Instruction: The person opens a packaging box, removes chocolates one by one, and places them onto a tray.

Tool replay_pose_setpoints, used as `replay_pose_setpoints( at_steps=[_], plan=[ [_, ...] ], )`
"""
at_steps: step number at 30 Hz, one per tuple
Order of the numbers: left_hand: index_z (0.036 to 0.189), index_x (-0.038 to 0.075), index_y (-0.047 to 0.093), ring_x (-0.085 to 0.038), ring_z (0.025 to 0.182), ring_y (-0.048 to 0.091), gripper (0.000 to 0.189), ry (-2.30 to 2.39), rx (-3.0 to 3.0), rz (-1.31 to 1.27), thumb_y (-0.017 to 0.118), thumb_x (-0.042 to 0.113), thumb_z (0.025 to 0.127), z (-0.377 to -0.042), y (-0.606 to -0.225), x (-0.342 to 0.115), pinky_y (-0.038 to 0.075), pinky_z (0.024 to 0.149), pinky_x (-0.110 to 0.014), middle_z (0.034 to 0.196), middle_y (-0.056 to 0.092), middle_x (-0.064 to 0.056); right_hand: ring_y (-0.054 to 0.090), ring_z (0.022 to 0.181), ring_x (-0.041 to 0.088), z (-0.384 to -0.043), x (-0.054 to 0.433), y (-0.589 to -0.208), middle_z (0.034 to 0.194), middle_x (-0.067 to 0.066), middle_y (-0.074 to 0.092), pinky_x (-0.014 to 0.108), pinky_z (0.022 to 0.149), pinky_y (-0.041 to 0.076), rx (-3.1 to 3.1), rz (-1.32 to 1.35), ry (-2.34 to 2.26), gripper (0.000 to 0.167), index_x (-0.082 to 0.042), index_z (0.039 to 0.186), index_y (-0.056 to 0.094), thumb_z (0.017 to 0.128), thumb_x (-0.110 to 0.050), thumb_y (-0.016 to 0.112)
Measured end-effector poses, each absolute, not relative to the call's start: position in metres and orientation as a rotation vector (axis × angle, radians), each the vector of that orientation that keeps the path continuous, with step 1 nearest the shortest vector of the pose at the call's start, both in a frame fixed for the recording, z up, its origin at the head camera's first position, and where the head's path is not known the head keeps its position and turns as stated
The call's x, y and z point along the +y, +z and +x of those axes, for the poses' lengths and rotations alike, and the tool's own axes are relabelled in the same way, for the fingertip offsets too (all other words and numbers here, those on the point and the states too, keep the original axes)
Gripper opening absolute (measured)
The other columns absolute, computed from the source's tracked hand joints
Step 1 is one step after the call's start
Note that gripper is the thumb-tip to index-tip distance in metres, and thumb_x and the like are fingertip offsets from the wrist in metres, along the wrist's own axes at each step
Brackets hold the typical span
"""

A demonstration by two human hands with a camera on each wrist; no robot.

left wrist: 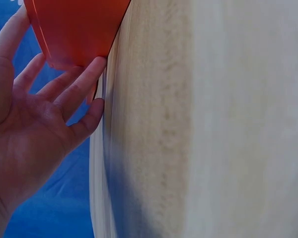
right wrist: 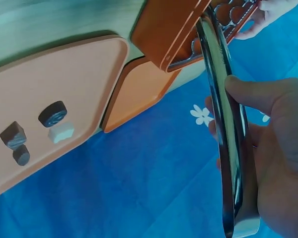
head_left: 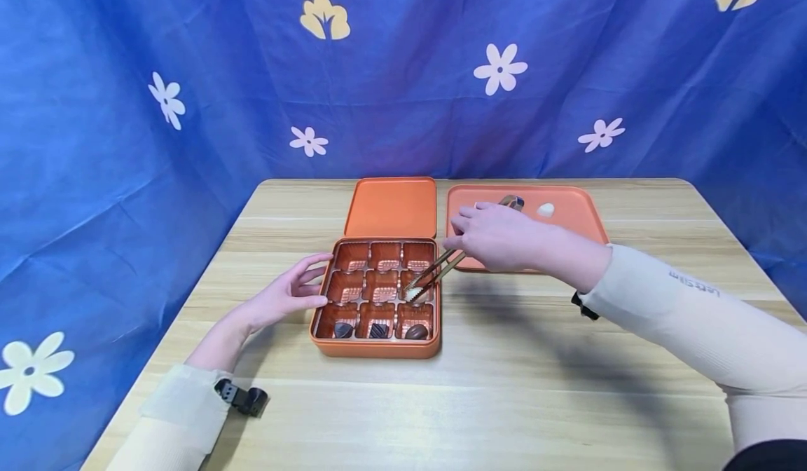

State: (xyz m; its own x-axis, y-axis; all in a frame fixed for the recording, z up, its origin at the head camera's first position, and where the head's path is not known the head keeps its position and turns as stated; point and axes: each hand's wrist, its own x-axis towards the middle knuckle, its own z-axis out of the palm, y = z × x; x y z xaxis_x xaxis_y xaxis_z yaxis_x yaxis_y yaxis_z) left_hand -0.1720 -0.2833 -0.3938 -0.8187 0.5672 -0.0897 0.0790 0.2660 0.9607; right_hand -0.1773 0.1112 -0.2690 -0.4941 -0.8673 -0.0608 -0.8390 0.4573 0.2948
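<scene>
My right hand [head_left: 504, 236] grips a pair of metal tongs [right wrist: 223, 114], thumb along one arm in the right wrist view. The tong tips reach into the right compartment of the middle row in an orange box [head_left: 377, 350], around a white chocolate [head_left: 413, 294]. Three dark chocolates, a pointed one [head_left: 343, 329], a ridged one [head_left: 379, 330] and a rounded one [head_left: 416, 331], sit in the near row. At the box's left side is my left hand [head_left: 286, 296], its fingers loosely extended with tips at the wall, as the left wrist view also shows.
An orange lid [head_left: 394, 208] lies behind the box. To its right, a pink tray [head_left: 586, 222] bears a white piece [head_left: 546, 209]; the right wrist view shows several dark and white chocolates there, among them a round dark one [right wrist: 53, 114]. A blue curtain [head_left: 403, 71] hangs behind the table.
</scene>
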Motion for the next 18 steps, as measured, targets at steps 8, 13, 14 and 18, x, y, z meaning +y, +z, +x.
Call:
replay_pose_setpoints(
  at_steps=[8, 13, 14, 18],
  plan=[
    [0.150, 0.004, 0.022, -0.051, 0.132, 0.032, 0.073, 1.569, 2.133, 0.577, 0.065, 0.003, 0.091, -0.173, -0.393, -0.284, 0.038, 0.101, -0.049, 0.151, 0.025, -0.031, 0.049, 0.081, 0.022, -0.177, 0.103, -0.257, 0.085, 0.002, 0.055, 0.037, 0.071, 0.043, -2.687, 1.483, -0.452, 0.032, -0.020, 0.118, 0.070, 0.091, -0.007, 0.061],
    [0.150, 0.003, 0.022, -0.050, 0.132, 0.032, 0.073, 1.567, 2.136, 0.573, 0.065, 0.001, 0.091, -0.173, -0.394, -0.284, 0.040, 0.101, -0.044, 0.151, 0.026, -0.031, 0.053, 0.090, 0.024, -0.172, 0.088, -0.243, 0.094, 0.004, 0.061, 0.038, 0.077, 0.044, -2.738, 1.489, -0.532, 0.033, -0.019, 0.116, 0.072, 0.087, -0.005, 0.064],
    [0.150, 0.004, 0.022, -0.050, 0.132, 0.032, 0.074, 1.566, 2.134, 0.572, 0.065, 0.001, 0.091, -0.173, -0.395, -0.283, 0.040, 0.101, -0.044, 0.151, 0.026, -0.031, 0.054, 0.091, 0.024, -0.171, 0.086, -0.241, 0.095, 0.004, 0.062, 0.039, 0.078, 0.045, -2.740, 1.490, -0.552, 0.032, -0.019, 0.114, 0.072, 0.087, -0.006, 0.065],
    [0.151, 0.004, 0.022, -0.050, 0.131, 0.034, 0.074, 1.570, 2.131, 0.569, 0.066, 0.002, 0.091, -0.173, -0.396, -0.282, 0.040, 0.100, -0.045, 0.151, 0.025, -0.031, 0.055, 0.089, 0.024, -0.169, 0.079, -0.239, 0.092, 0.003, 0.063, 0.038, 0.078, 0.045, -2.721, 1.476, -0.624, 0.024, -0.020, 0.106, 0.074, 0.084, -0.011, 0.069]
  ],
)
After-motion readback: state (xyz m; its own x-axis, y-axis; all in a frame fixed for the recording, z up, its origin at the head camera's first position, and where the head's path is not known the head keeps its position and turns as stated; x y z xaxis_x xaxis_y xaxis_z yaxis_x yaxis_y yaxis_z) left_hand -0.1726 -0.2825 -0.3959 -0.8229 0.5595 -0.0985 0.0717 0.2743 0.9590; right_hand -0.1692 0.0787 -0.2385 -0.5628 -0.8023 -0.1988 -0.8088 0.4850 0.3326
